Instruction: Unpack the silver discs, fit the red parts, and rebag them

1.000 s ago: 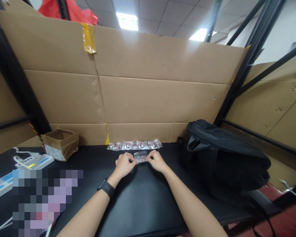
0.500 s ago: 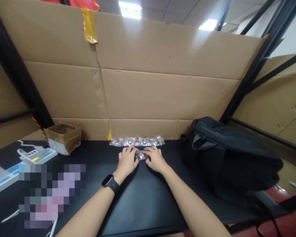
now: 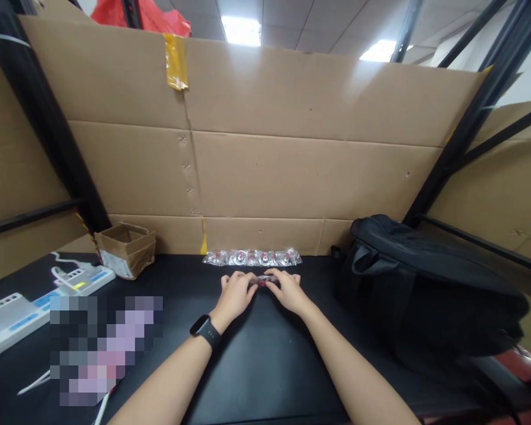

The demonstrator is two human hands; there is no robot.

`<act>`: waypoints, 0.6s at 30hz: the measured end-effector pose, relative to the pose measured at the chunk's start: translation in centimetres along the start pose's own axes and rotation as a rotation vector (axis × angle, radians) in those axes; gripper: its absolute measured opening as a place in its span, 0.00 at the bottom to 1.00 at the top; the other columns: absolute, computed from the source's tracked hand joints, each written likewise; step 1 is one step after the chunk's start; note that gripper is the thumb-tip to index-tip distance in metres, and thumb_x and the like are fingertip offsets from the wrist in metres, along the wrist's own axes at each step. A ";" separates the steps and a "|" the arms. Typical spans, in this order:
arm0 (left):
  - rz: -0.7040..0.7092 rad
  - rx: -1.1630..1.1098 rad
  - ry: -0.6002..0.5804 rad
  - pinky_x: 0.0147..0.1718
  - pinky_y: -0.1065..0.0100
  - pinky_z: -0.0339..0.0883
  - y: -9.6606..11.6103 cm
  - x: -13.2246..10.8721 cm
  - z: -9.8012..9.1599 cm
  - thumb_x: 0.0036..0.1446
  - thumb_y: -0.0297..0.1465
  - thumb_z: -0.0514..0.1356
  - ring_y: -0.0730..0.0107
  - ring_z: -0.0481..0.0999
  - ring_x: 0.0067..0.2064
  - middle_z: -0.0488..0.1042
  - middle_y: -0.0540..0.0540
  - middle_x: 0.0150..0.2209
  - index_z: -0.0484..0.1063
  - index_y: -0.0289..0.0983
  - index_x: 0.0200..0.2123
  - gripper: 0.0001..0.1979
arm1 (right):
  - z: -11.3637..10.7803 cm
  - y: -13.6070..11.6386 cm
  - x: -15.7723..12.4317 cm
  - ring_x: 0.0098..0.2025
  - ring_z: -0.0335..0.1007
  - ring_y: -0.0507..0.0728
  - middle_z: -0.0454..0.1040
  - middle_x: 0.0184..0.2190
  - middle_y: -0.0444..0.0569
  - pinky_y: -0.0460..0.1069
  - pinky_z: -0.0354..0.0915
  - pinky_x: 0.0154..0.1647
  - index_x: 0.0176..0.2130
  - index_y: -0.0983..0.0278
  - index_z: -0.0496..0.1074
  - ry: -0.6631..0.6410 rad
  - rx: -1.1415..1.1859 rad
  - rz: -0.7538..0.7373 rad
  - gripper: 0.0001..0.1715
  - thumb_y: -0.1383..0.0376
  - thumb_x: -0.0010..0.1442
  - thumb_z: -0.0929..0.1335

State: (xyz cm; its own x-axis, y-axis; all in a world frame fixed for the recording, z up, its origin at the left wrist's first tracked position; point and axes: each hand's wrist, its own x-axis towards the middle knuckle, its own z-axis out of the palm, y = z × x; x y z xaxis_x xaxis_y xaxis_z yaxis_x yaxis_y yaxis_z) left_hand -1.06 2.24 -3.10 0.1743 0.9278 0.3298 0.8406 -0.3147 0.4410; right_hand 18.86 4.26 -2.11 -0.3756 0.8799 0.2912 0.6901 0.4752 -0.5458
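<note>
Between my two hands is a small clear plastic packet [image 3: 262,282] with something red and silver inside. My left hand [image 3: 236,293] pinches its left end between thumb and fingers, and a dark watch [image 3: 206,332] sits on that wrist. My right hand [image 3: 291,290] grips the right end the same way. The packet is tilted nearly edge-on, low over the black tabletop [image 3: 261,366], and my fingertips hide parts of it. Just beyond my fingers lies a row of several similar clear packets [image 3: 239,258], each with round silver and red contents.
Cardboard panels [image 3: 265,183] stand behind the row. At the right sits a black bag [image 3: 425,289]. On the left are a small open cardboard box [image 3: 128,248], a white power strip [image 3: 39,310] with cables, and a blurred-out item [image 3: 110,348]. Black metal posts [image 3: 48,124] frame both sides.
The packet in my hands has tipped from showing its round face to nearly edge-on. My fingers have closed further around its ends. The whole view has shifted slightly.
</note>
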 end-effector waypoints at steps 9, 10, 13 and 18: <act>-0.178 -0.130 -0.003 0.48 0.59 0.55 -0.4 0.7 -1.2 0.62 0.36 0.59 0.60 0.76 0.48 0.82 0.50 0.40 0.76 0.44 0.38 0.07 | 0.3 -0.2 -0.1 0.44 0.75 0.58 0.81 0.36 0.40 0.58 0.49 0.56 0.54 0.51 0.67 0.010 0.107 0.047 0.24 0.64 0.59 0.68; -0.190 -0.143 0.001 0.48 0.59 0.56 -0.6 0.8 -1.5 0.62 0.36 0.59 0.60 0.77 0.47 0.82 0.50 0.40 0.77 0.45 0.39 0.07 | 0.4 -0.3 0.0 0.43 0.76 0.58 0.81 0.36 0.40 0.58 0.49 0.56 0.55 0.51 0.65 0.029 0.127 0.064 0.24 0.64 0.59 0.68; -0.234 -0.141 0.033 0.50 0.59 0.57 -1.8 1.3 -2.6 0.62 0.37 0.58 0.60 0.78 0.47 0.82 0.50 0.40 0.77 0.45 0.39 0.08 | 0.5 -0.6 0.0 0.43 0.76 0.58 0.81 0.36 0.40 0.59 0.50 0.57 0.57 0.51 0.63 0.069 0.168 0.095 0.26 0.62 0.59 0.67; -0.437 0.000 0.105 0.49 0.57 0.59 -6.4 3.0 -5.9 0.61 0.40 0.57 0.57 0.77 0.52 0.82 0.49 0.45 0.77 0.46 0.43 0.11 | 0.5 -0.4 0.1 0.41 0.75 0.57 0.81 0.37 0.39 0.58 0.51 0.55 0.57 0.51 0.63 0.140 0.164 0.120 0.27 0.61 0.57 0.66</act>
State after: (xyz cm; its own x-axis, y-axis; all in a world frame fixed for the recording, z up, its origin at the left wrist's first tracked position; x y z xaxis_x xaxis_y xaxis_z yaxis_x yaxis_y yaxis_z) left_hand -8.98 5.87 0.02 -0.2500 0.9483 0.1953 0.8238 0.1024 0.5576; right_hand 18.20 4.11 -2.27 -0.1995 0.9274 0.3164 0.6109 0.3702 -0.6999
